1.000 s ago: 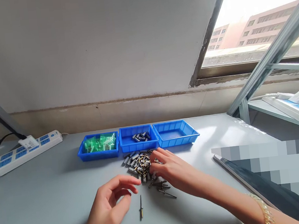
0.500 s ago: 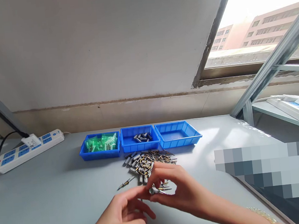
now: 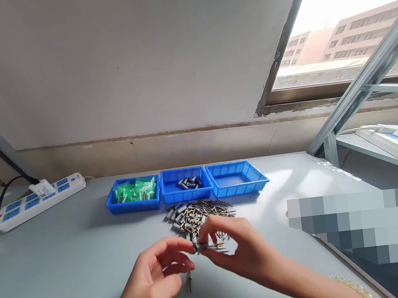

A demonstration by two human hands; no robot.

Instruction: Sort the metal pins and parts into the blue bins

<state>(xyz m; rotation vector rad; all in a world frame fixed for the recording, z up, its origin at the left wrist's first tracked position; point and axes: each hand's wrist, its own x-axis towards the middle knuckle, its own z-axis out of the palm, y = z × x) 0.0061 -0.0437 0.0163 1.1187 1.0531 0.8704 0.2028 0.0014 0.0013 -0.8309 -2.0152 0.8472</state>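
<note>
Thumb and forefinger of my right hand [image 3: 242, 244] pinch a short metal cylinder [image 3: 199, 247] over the table, its round end facing left. My left hand [image 3: 155, 277] is open beside it, thumb apart, with its index fingertip at the cylinder's end. Just below the left fingertips is a thin rivet-like piece [image 3: 190, 281]; whether it touches them I cannot tell. Behind the hands lies a pile of metal sleeves and brass-coloured rivet-like pins [image 3: 191, 215], partly covered by my right hand.
Three blue trays stand behind the pile: the left tray [image 3: 134, 206] holds green bags, the middle tray [image 3: 188, 196] several dark metal pieces, the right tray [image 3: 239, 190] nothing visible. A power strip [image 3: 41, 202] lies at left. Metal frames rise at both sides.
The cylinder has moved slightly up and left and turned. My left hand has shifted left, its thumb lower left. The loose pin left of the pile no longer shows; one shows below my left fingers.
</note>
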